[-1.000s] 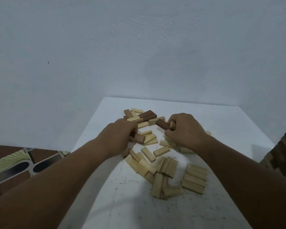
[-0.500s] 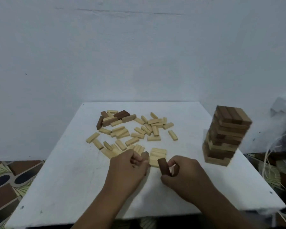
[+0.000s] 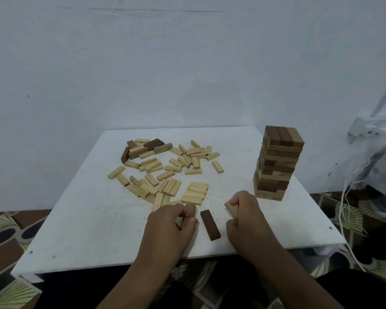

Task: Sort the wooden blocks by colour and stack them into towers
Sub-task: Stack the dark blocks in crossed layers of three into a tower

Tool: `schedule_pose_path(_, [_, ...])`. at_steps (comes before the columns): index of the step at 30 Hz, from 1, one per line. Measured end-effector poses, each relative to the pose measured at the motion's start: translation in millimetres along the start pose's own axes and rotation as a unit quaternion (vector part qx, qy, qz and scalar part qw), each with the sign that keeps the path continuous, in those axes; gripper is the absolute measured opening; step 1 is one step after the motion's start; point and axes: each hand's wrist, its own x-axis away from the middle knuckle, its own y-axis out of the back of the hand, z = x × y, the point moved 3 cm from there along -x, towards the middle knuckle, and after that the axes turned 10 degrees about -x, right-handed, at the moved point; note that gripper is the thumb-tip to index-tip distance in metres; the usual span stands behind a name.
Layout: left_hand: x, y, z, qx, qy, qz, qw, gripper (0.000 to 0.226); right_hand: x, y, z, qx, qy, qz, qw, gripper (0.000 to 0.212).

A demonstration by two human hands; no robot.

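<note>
The scattered pale blocks in the middle of the frame are light unfinished wood, matt, with faint grain. The dark block lying at lower centre is brown-stained wood, smooth and matt. The tower at centre right is built of the same wood in pale and dark layers. The table top is a white painted board, matt, scuffed and speckled with dirt. The wall behind is dull painted plaster. The floor at lower left is a patterned, slightly glossy covering.
</note>
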Motion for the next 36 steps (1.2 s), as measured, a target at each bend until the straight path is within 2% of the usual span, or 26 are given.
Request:
schedule_pose_path(5, [-0.9, -7.2, 4.7, -0.031, -0.027, 0.007, 0.999, 0.013, -1.5, -0.8, 1.9, 0.044, 0.095, -0.025, 0.994, 0.025])
schedule_pose_path(9, [-0.9, -9.8, 7.7, -0.037, -0.055, 0.016, 0.998, 0.015, -3.8, -5.0, 3.3, 0.118, 0.116, -0.012, 0.986, 0.024])
schedule_pose_path(11, [-0.8, -10.8, 11.0, -0.066, -0.073, 0.030, 0.995, 0.022, -5.7, -6.9, 1.9, 0.116, 0.119, -0.009, 0.986, 0.024])
schedule_pose_path(13, [-1.2, -11.4, 16.1, -0.086, -0.081, 0.049, 0.992, 0.020, -5.1, -7.7, 1.7, 0.097, 0.129, -0.007, 0.987, 0.024])
schedule_pose_path(16, [-2.2, -11.3, 21.2, -0.064, -0.089, 0.067, 0.992, 0.036, -3.2, -12.7, 1.9, 0.075, 0.155, 0.012, 0.985, 0.022])
schedule_pose_path(19, [-1.6, -10.7, 21.4, -0.067, -0.101, 0.073, 0.990, 0.032, -0.1, -13.1, 9.3, 0.061, 0.180, 0.048, 0.980, 0.012])
schedule_pose_path(21, [-0.3, -11.5, 20.3, -0.061, -0.108, 0.080, 0.989, 0.026, 0.8, -11.0, 13.1, 0.060, 0.184, 0.094, 0.977, 0.020])
schedule_pose_path(23, [0.5, -12.5, 19.4, -0.057, -0.113, 0.084, 0.988, 0.024, 0.8, -9.0, 11.9, 0.061, 0.169, 0.140, 0.974, 0.039])
schedule_pose_path(25, [0.5, -12.9, 19.5, -0.055, -0.118, 0.083, 0.988, 0.023, 0.5, -8.3, 9.7, 0.067, 0.163, 0.150, 0.973, 0.050])
schedule_pose_path(30, [0.5, -13.4, 23.7, -0.034, -0.121, 0.075, 0.989, 0.021, -3.2, -10.6, 5.5, 0.104, 0.179, 0.119, 0.971, 0.039])
schedule_pose_path(36, [-0.3, -13.3, 24.7, -0.032, -0.120, 0.068, 0.990, 0.022, -5.0, -11.7, 3.2, 0.109, 0.181, 0.122, 0.970, 0.038])
